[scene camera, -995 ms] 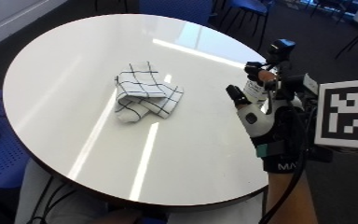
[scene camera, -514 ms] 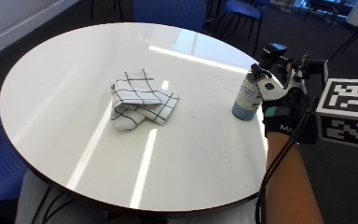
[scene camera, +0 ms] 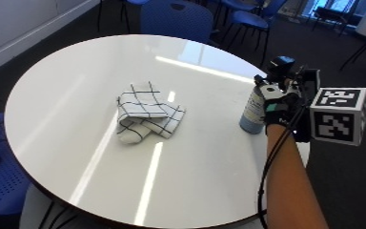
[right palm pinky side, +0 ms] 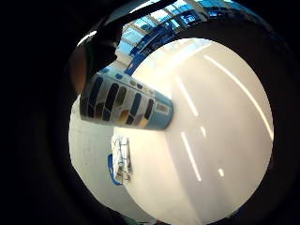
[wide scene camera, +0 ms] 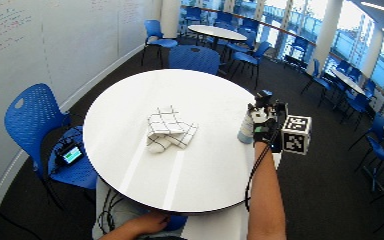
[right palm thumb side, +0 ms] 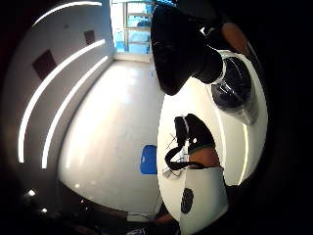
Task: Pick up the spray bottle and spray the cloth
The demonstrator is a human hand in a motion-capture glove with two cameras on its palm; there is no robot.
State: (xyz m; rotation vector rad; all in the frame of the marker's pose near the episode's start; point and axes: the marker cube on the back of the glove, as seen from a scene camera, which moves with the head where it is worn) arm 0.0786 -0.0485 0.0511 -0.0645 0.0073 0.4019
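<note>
The bottle (scene camera: 255,112) stands upright near the table's (scene camera: 75,95) right edge. The gloved right hand (scene camera: 283,102) is against its right side, fingers curled round it. The cloth (scene camera: 147,118) lies crumpled mid-table, well left.

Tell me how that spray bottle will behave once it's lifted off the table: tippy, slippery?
The spray bottle is tall and narrow, standing upright near the table edge, so it probably tips easily if nudged. Its glossy label may be slippery. The right hand is at its upper part, so the base might swing.
</note>
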